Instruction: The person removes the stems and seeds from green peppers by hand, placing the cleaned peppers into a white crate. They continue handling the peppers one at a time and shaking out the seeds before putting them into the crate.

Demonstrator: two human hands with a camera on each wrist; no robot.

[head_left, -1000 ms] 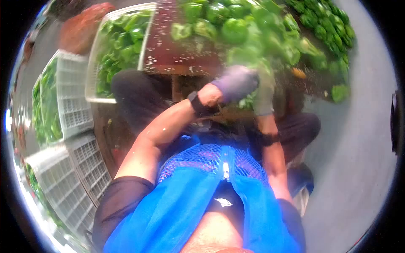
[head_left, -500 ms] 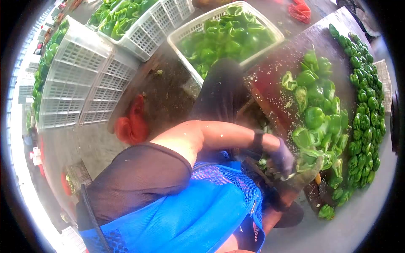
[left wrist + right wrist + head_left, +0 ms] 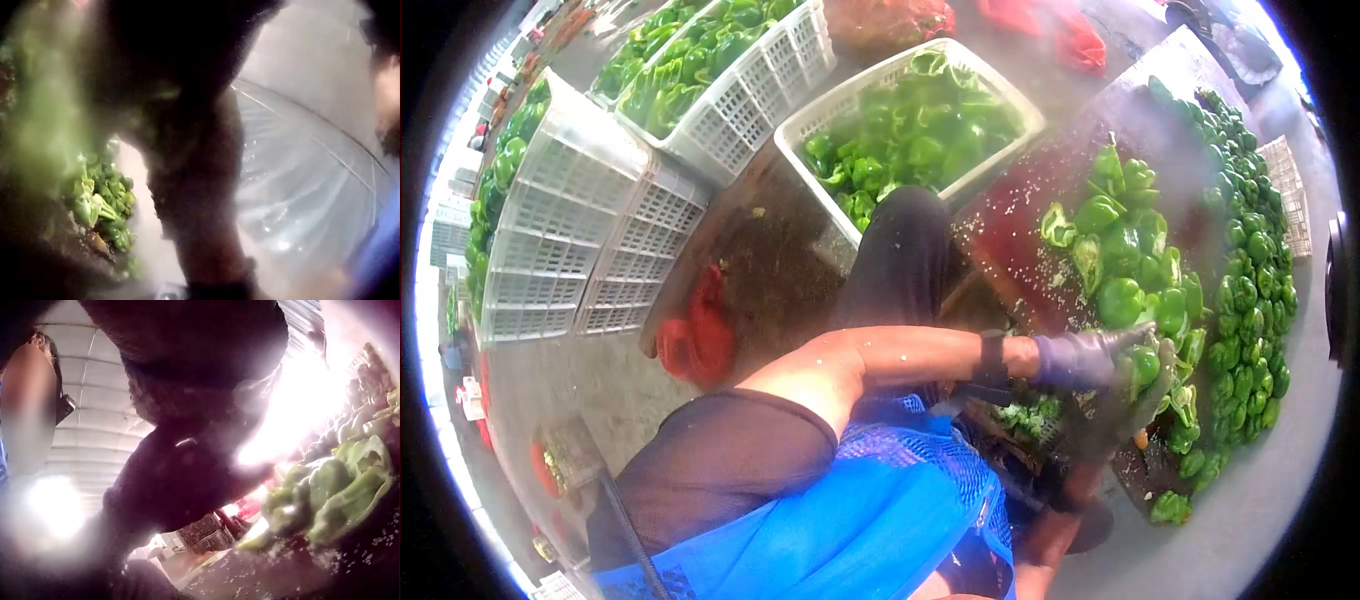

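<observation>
In the head view my left hand [image 3: 1080, 362], in a purple glove, reaches from the left and lays its fingers over a green bell pepper [image 3: 1143, 366]. My right hand [image 3: 1122, 408], in a dirty greyish glove, comes up from below, its fingers bent round the far side of the same pepper. The two hands meet at the near side of a pile of cut and whole peppers [image 3: 1122, 300] on a dark red board [image 3: 1010, 215] strewn with pale seeds. Dark, blurred gloves and arms fill much of both wrist views.
A white crate [image 3: 800, 135] of opened peppers stands beyond my knee. More white crates [image 3: 550, 220] are stacked at the left, near a red net bag [image 3: 697, 335]. Dark green peppers [image 3: 1250, 300] line the board's right side. Green scraps [image 3: 1028, 418] lie below my left forearm.
The head view first swung left, then shifted slightly. My hands have come together round a pepper; half a second ago the left one was nearer my body, beside a pale cut pepper.
</observation>
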